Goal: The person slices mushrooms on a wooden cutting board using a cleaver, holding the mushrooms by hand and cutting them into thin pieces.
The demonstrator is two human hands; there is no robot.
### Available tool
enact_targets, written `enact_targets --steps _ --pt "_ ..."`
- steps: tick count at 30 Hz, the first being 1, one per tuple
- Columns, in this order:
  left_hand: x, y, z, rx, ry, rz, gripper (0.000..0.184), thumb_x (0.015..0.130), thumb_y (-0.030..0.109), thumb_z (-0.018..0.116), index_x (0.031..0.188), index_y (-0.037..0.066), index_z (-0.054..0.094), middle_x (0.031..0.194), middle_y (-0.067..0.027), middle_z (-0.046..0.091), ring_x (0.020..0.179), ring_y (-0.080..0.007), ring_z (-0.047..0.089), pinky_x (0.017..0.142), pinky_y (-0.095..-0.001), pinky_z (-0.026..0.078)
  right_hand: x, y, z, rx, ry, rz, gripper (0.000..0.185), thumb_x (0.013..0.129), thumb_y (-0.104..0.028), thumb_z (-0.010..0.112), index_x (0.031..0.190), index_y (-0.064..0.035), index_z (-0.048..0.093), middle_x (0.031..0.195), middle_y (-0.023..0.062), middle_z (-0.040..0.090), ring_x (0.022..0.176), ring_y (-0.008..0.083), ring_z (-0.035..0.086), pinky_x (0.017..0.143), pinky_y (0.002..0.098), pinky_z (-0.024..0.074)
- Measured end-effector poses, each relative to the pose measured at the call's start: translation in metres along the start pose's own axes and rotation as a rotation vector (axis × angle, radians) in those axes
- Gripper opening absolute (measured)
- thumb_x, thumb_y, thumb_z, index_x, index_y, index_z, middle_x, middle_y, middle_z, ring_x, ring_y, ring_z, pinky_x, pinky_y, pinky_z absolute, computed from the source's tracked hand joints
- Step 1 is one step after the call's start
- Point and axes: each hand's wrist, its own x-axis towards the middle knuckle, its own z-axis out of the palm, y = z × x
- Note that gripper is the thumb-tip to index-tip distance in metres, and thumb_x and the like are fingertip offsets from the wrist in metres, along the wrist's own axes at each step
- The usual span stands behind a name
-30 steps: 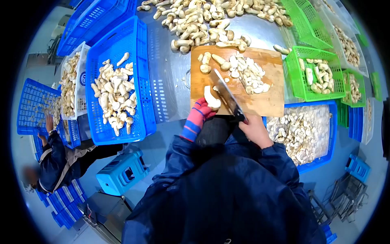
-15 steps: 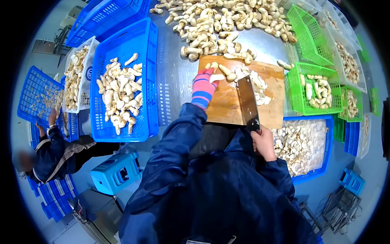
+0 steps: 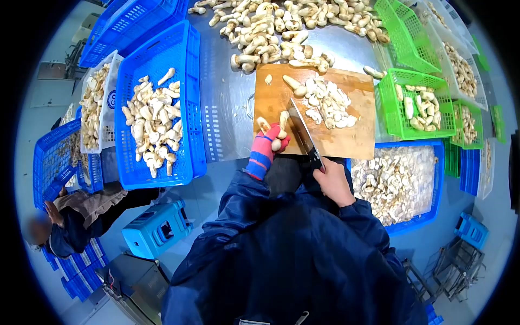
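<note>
My left hand (image 3: 264,149), in a pink and blue striped glove, is closed around a few mushrooms (image 3: 283,122) at the near left edge of the wooden cutting board (image 3: 346,143). In my right hand (image 3: 333,182) is the black handle of a cleaver (image 3: 304,128). Its blade slants across the board with the edge-on side showing, tip pointing away from me. Beyond the blade lie white mushroom slices (image 3: 328,101) in a loose pile. One whole mushroom (image 3: 293,84) rests beside them, and a small mushroom piece (image 3: 268,79) sits near the far left corner.
A heap of whole mushrooms (image 3: 265,35) covers the far metal table. A blue crate (image 3: 194,108) of mushrooms stands left; a green basket (image 3: 383,105) is at right. Below the board's right side is a blue-rimmed bin (image 3: 433,208) of slices. Another person (image 3: 67,216) handles a crate at far left.
My left hand has come back toward me from the board's far left, now gripping mushrooms. The cleaver has swung leftward, away from the slices, and turned. The co-worker's crate has tilted.
</note>
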Motion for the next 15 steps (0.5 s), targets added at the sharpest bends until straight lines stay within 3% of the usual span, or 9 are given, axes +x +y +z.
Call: enact_targets --steps 2,5,9,15 --pt "-0.002 -0.007 -0.001 0.225 0.048 0.087 0.039 0.081 0.017 0.068 0.114 0.0 0.054 0.089 -0.0126 0.064 0.076 -0.0192 0.063 0.057 -0.0279 0.051 0.002 -0.006 0.001 -0.023 -0.004 -0.01 0.02 0.075 -0.009 0.053 0.09 0.0034 0.057 0.074 0.0246 0.059 0.073 0.0429 0.058 0.066 0.0459 0.0461" --pt "-0.007 -0.019 0.002 0.638 0.15 0.282 0.047 0.076 0.018 0.072 0.115 -0.001 0.054 0.09 -0.0112 0.064 0.075 -0.0165 0.062 0.061 -0.0276 0.05 0.003 -0.012 0.005 -0.109 -0.007 -0.098 0.021 0.076 -0.009 0.053 0.091 0.004 0.056 0.075 0.0254 0.06 0.074 0.0427 0.059 0.068 0.0464 0.0464" --pt "0.002 -0.032 -0.002 0.597 0.245 0.337 0.052 0.072 0.02 0.075 0.115 -0.001 0.054 0.091 -0.0128 0.065 0.079 -0.0193 0.062 0.07 -0.0304 0.05 -0.004 -0.022 0.005 -0.132 -0.005 -0.09 0.03 0.077 -0.008 0.053 0.104 0.003 0.058 0.076 0.0261 0.061 0.074 0.0414 0.06 0.069 0.0455 0.0476" --pt "-0.006 -0.02 0.01 0.834 0.267 0.444 0.049 0.072 0.019 0.074 0.113 0.0 0.055 0.095 -0.0149 0.064 0.086 -0.0238 0.062 0.077 -0.033 0.049 -0.026 -0.033 -0.004 -0.087 -0.04 -0.054 0.035 0.077 -0.007 0.052 0.11 0.0043 0.056 0.075 0.0261 0.061 0.073 0.04 0.061 0.069 0.0434 0.0485"
